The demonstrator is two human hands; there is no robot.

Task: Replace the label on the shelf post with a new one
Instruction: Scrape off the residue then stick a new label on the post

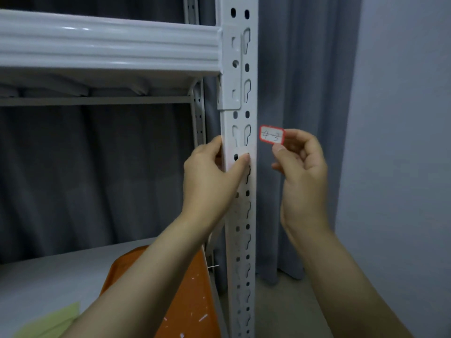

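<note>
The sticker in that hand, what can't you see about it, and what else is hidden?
- Sticker, head view: handwriting too blurry to read; right hand fingers cover its right edge.
- Post: left hand covers part of it; top and bottom cut off.
- Orange tray: arm and picture edge hide most.

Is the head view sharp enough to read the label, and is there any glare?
Head view: dim and slightly soft; the red-bordered label in the right hand reads roughly "4-3", its handwriting blurred; glare streaks on the shelf beam; wide-angle bending toward the edges.
</note>
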